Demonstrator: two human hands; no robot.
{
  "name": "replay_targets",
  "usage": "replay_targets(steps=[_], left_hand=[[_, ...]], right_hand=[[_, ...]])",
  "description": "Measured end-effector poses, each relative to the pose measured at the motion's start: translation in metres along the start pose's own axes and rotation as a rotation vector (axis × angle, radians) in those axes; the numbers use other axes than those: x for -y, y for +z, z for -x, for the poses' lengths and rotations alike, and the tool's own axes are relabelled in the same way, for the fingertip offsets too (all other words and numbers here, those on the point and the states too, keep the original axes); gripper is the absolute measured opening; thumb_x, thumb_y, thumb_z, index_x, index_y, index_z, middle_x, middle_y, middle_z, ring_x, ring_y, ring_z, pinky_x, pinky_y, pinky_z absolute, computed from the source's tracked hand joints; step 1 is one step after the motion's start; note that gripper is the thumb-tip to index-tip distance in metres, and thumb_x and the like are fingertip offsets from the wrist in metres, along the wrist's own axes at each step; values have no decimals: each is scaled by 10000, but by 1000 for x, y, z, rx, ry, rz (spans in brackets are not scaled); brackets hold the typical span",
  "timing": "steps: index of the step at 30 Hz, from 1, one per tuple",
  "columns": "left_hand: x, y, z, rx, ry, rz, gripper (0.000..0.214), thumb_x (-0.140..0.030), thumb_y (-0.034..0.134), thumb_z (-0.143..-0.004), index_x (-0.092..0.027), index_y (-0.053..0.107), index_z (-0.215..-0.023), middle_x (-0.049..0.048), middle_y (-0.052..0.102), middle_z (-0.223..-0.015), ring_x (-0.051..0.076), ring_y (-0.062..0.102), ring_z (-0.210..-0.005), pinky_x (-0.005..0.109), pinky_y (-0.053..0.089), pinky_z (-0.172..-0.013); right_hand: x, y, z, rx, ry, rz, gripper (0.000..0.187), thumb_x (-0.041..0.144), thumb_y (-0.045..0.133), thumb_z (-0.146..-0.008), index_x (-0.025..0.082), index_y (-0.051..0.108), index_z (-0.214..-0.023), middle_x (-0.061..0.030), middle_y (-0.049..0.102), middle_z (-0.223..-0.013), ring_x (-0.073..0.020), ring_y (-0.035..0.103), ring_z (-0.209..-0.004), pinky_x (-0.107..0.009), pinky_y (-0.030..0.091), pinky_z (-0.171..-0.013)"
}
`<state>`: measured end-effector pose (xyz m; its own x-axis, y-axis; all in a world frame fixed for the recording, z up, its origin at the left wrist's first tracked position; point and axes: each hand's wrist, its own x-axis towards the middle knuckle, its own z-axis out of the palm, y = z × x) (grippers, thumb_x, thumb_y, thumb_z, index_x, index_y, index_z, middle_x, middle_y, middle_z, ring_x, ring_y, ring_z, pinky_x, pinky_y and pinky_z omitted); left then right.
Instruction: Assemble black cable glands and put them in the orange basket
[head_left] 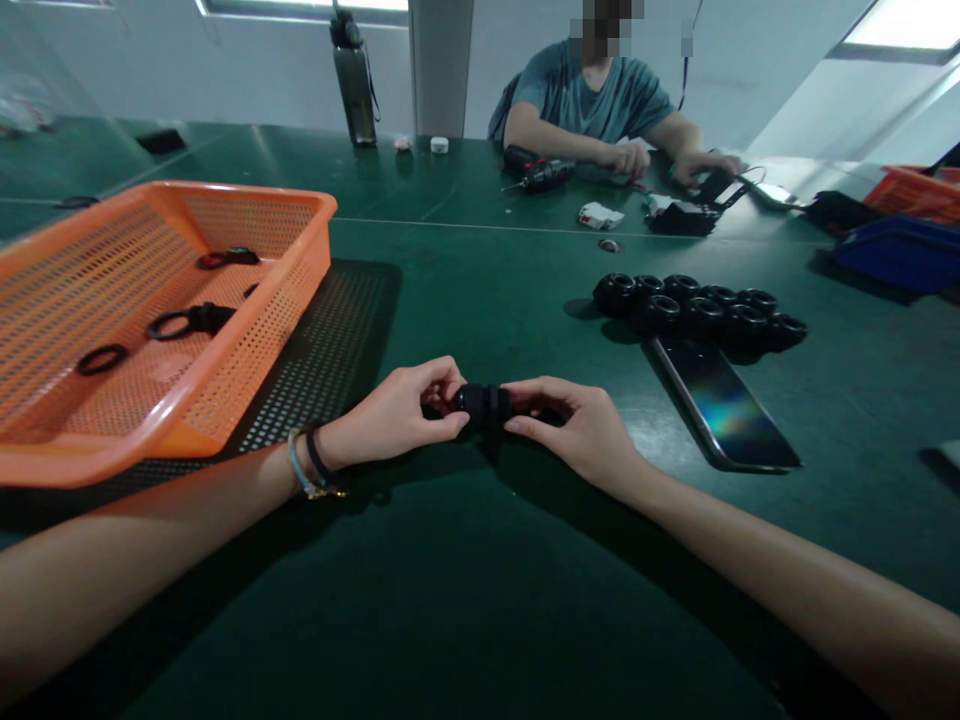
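Note:
A black cable gland [484, 402] is held sideways just above the green table, in the middle of the view. My left hand [409, 405] pinches its left end between thumb and fingers. On the right end, the thumb and fingertips of my right hand [574, 425] are closed too. Several similar black glands [702, 312] stand in a cluster to the right, beyond a phone [727, 405] lying face up. In the orange basket [259, 345] at left lie a black ring [103, 359] and another ringed black part [191, 321].
Across the green table [480, 600] a person [592, 100] in a teal shirt handles small parts. Near them lies a power drill [544, 175]. A dark bottle [354, 85] stands at the back, and a blue bin [900, 255] sits at far right.

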<state>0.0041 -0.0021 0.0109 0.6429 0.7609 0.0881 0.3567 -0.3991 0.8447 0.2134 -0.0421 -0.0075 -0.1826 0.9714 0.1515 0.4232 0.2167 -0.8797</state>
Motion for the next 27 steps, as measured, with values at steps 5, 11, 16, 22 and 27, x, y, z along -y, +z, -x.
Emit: replay_targets(steps=[5,11,16,22,27], left_hand=[[1,0,-1,-4,14,-18,124,-216,560,-720,-175,442,-722,-57,441,-674,84,404,-595,208,344,-556],[0,0,-1,1,-17,-1,139,-239,562,-714,-180,436,-722,-56,440,-674,87,417,-596,210,355,-557],[0,1,0,4,-10,17,153,-232,565,-717,-180,421,-709,-55,446,-684,84,414,-597,205,355,-558],[0,1,-1,2,-25,10,136,-230,565,-718,-175,440,-721,-60,429,-667,80,385,-581,201,339,-543],[0,1,-1,-6,-24,-9,135,-240,565,-715,-174,447,-721,-58,430,-664,84,384,-583,205,335,-541]], right_hand=[[3,0,-1,8,26,-9,242,204,700,-675,205,696,-918,-22,731,-843,-172,660,-737,-336,527,-697],[5,0,-2,6,24,-7,237,201,693,-672,214,688,-909,-14,731,-828,-173,663,-737,-336,528,-697],[2,0,-1,-5,22,-8,251,219,694,-683,209,699,-934,-24,733,-855,-175,664,-745,-340,531,-705],[-1,1,0,-10,25,-6,272,233,683,-703,208,704,-973,-31,733,-876,-174,663,-746,-338,533,-698],[-1,0,-1,-13,22,9,259,242,681,-709,219,712,-965,-32,737,-876,-180,667,-743,-347,536,-700]])
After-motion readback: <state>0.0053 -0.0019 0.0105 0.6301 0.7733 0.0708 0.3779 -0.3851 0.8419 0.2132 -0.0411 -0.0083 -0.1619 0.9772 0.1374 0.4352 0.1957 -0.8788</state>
